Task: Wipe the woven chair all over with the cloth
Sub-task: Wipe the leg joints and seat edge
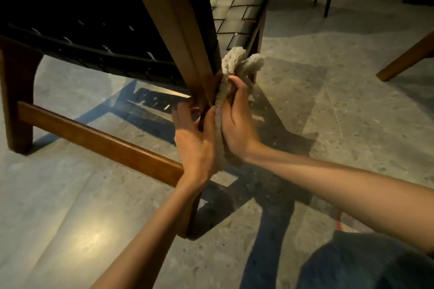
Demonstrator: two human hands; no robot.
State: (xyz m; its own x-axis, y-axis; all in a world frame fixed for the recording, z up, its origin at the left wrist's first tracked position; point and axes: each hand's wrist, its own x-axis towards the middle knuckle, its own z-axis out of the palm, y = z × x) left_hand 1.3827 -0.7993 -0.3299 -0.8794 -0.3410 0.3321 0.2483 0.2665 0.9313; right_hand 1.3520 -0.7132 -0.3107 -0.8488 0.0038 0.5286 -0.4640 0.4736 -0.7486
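Starting left, I see the woven chair's (pixel 82 30) dark back panel and lower rail (pixel 98 141). Neither shows whether it has been wiped, so I judge the job to be somewhere in the middle. The left hand (pixel 196 145) has its fingers wrapped round the rear leg (pixel 180 42), and just right of it the cloth (pixel 231 63) is bunched against that leg, clenched in the right hand (pixel 237 122). The woven seat (pixel 239 7) beyond it probably still needs a pass.

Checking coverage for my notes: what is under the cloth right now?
The cloth is pressed against the chair's wooden leg, gripped by the right hand; the left hand holds the leg. The wood beneath is hidden.
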